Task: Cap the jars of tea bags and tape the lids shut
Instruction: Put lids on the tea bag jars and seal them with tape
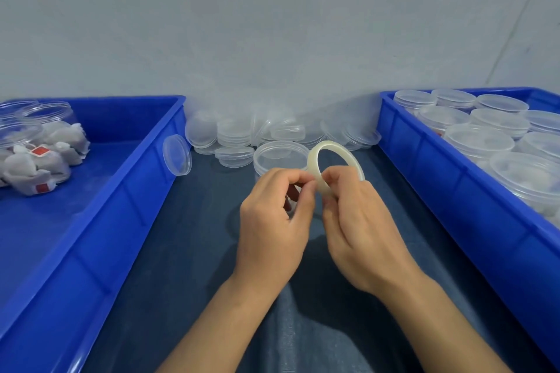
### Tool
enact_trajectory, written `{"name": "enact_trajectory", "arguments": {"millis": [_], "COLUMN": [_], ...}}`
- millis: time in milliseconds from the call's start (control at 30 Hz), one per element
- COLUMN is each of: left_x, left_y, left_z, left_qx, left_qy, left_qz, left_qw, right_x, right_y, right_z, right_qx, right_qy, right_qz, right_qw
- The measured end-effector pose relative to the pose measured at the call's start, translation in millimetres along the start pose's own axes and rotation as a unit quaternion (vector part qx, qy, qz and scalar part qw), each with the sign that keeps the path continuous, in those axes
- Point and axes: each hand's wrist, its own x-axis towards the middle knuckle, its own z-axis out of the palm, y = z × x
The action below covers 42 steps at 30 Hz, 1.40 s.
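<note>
Two hands met over the dark blue cloth (188, 251), both busy with one roll of clear tape (333, 152). We noted the right hand (360, 227) curled round the lower part of the roll, holding it upright, while the left hand (272, 221) pinched at the roll's edge with thumb and fingertips; whether a free end was already lifted we could not tell. Directly behind the hands stood a capped jar (280, 156), its lid on, partly hidden by the left fingers. We judged the step in hand to be taping: finding and peeling the tape's end before sealing that lid. The next move would call for a strip pulled out and pressed across the seam between lid and jar wall. A heap of loose lids (242, 136) lay along the wall behind. The left blue bin (130, 191) held uncapped jars of tea bags (39, 145); the right blue bin (454, 179) held capped jars (478, 139), so we judged much done and a few left.
</note>
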Motion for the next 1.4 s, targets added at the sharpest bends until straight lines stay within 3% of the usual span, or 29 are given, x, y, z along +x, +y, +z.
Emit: {"name": "enact_trajectory", "arguments": {"millis": [267, 367, 500, 833, 1133, 1400], "left_x": [-3.5, -4.8, -4.3, -3.4, -2.5, 6.0], "left_y": [-1.2, -0.8, 3.7, 7.8, 7.5, 0.6], "left_z": [-1.1, -1.4, -0.9, -2.2, -17.8, -29.3], "left_qx": [0.005, -0.004, -0.042, -0.105, -0.038, -0.005], "left_qy": [-0.031, -0.024, -0.005, -0.018, -0.016, 0.009], "left_qz": [0.0, -0.023, -0.041, -0.088, -0.093, -0.135], "left_qw": [1.0, 0.999, 0.998, 0.99, 0.995, 0.991], "right_x": [4.5, 5.8, 6.3, 6.4, 9.0, 23.9], "right_y": [11.4, 7.0, 2.1, 0.9, -1.1, -8.0], "right_z": [-6.3, -9.8, -11.9, -14.2, -13.1, -0.4], "right_qx": [-0.077, -0.113, -0.069, -0.082, -0.128, -0.202], "right_qy": [-0.007, -0.012, -0.003, 0.021, 0.005, 0.061], "right_qz": [0.065, 0.054, 0.024, 0.007, -0.006, -0.003], "right_qw": [0.995, 0.992, 0.997, 0.996, 0.992, 0.978]}}
